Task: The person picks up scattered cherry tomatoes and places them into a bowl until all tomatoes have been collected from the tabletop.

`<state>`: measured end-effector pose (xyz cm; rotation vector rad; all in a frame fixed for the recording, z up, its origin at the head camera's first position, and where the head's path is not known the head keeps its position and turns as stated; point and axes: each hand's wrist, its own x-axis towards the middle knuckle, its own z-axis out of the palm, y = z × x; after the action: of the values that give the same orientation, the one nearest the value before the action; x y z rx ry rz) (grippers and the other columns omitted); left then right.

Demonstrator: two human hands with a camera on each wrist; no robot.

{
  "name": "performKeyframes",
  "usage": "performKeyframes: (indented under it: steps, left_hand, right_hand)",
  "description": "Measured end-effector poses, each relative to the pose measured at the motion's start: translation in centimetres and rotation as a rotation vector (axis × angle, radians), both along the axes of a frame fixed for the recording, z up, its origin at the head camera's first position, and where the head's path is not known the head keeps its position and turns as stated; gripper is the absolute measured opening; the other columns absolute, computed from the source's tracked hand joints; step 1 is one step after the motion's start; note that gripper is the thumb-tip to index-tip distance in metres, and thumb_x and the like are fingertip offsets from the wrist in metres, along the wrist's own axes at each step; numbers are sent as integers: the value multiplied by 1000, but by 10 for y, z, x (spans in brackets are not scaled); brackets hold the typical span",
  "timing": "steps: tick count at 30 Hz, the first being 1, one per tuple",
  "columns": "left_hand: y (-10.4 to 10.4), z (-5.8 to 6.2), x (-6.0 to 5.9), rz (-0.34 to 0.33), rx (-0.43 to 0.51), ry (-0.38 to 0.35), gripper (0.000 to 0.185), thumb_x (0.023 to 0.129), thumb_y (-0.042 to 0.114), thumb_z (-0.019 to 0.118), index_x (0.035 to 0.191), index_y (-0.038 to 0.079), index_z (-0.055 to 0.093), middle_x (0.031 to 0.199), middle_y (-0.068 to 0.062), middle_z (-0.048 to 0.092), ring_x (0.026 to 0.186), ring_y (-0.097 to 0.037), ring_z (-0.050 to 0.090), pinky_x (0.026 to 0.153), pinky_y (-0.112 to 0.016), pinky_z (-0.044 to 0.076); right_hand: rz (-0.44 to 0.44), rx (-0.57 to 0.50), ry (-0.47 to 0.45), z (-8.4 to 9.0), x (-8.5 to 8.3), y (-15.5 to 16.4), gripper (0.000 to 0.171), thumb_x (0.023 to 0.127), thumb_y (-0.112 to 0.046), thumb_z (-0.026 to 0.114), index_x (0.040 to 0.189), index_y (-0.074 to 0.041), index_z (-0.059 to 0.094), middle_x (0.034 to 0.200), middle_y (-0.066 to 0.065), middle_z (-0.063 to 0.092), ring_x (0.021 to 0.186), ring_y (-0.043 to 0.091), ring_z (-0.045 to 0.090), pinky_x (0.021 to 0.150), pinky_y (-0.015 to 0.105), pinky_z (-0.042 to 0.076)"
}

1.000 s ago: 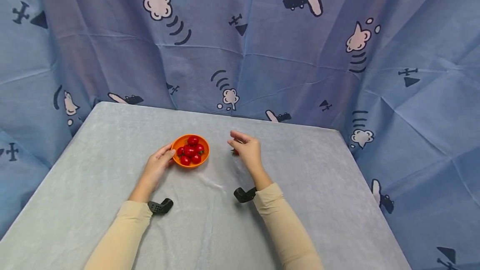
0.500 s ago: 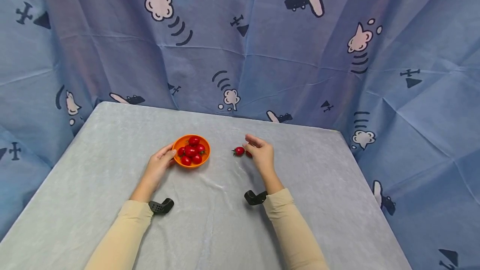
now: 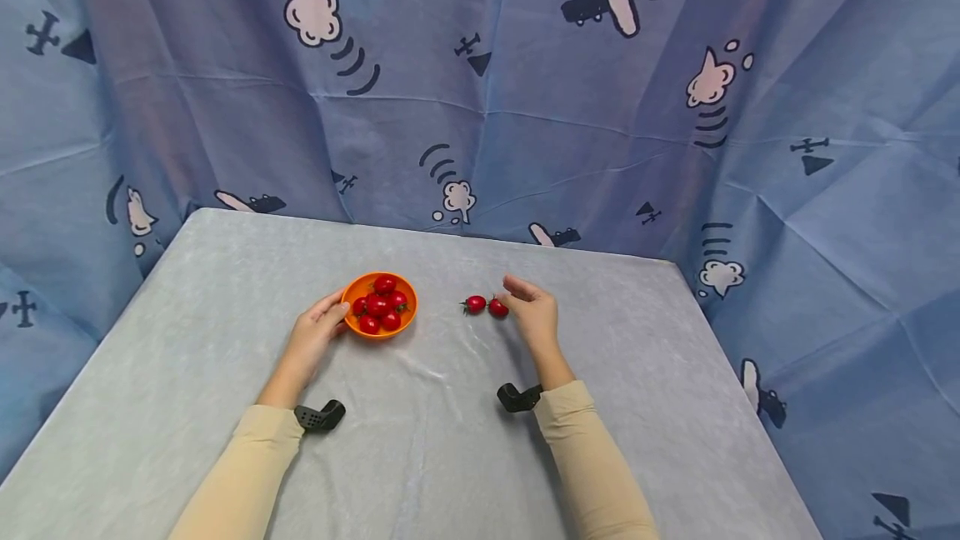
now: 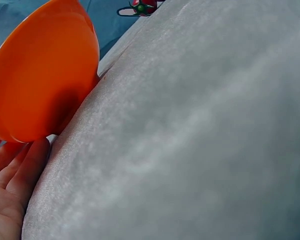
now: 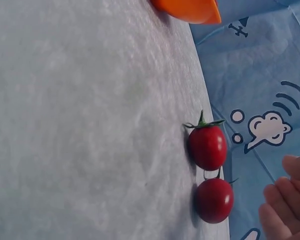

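An orange bowl [image 3: 379, 335] with several cherry tomatoes [image 3: 377, 305] in it stands left of centre in the head view. My left hand [image 3: 312, 333] grips its left side, thumb at the rim and fingers against the outer wall [image 4: 45, 75]. Two more cherry tomatoes with green stems lie on the table: one [image 3: 475, 304] further left, the other [image 3: 498, 307] beside my right hand [image 3: 537, 321]. That hand hovers just right of them, fingers loosely bent. The right wrist view has its fingers [image 5: 285, 205] apart from both tomatoes.
A pale cloth covers the table [image 3: 420, 457], whose back edge meets a blue printed curtain [image 3: 405, 148]. Both wrists carry black cameras, one on the left [image 3: 321, 416] and one on the right [image 3: 517, 397].
My right hand has moved right, away from the bowl, uncovering first one tomato and then the second. My left hand and the bowl have stayed in place.
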<state>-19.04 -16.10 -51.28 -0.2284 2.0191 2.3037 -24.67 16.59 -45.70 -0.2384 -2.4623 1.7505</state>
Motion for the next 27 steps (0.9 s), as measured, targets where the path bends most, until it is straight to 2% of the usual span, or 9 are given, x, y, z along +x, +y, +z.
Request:
performKeyframes:
  steps: [3,5,11,15,18,24,27]
  left_hand:
    - [0,0,0,0,-2,-3,53,105,23,49,152,2,37,156,-17,40,100,13,57,87,-7,49]
    - [0,0,0,2,-5,-4,53,105,23,49,152,2,37,156,-17,40,100,13,57,87,-7,49]
    - [-1,0,-1,1,-3,-2,53,105,22,49,152,1,37,156,-18,40,98,13,57,86,-7,50]
    - [-1,-1,0,2,-4,-10,53,105,23,49,152,2,37,156,-17,40,99,13,57,86,-7,49]
    - [-1,-1,0,3,-5,-10,54,105,24,49,153,2,37,156,-16,40,99,13,57,86,-7,49]
    - [-1,-1,-1,6,-2,-4,53,105,23,49,152,2,38,155,-17,41,98,13,58,86,-7,49]
    - [-1,-2,-1,6,-3,2,53,105,23,49,152,1,38,155,-18,41,98,13,57,86,-7,49]
  right_hand:
    - [-16,3,-9,-1,0,2,37,84,-5,74,120,-3,72,123,15,71,119,27,65,88,26,55]
    - [-22,-5,-13,-1,1,3,36,84,-5,74,120,-3,72,122,15,71,119,27,65,88,25,54]
    - [-24,-29,-40,-3,2,5,38,85,-5,73,122,-2,70,125,16,70,122,27,64,103,42,51]
    - [-24,-27,-58,-6,1,5,39,84,-5,74,123,-2,70,125,16,69,122,28,64,104,44,50]
    - [-25,-18,-67,-8,1,5,40,83,-6,75,123,-2,70,125,16,69,121,28,64,101,41,51]
    - [-44,-26,-103,-10,-1,5,38,83,-8,76,120,-3,72,122,15,71,119,25,65,87,22,50]
    - [-44,-24,-111,-13,-2,5,38,83,-8,76,121,-2,71,123,16,70,119,27,65,86,22,51]
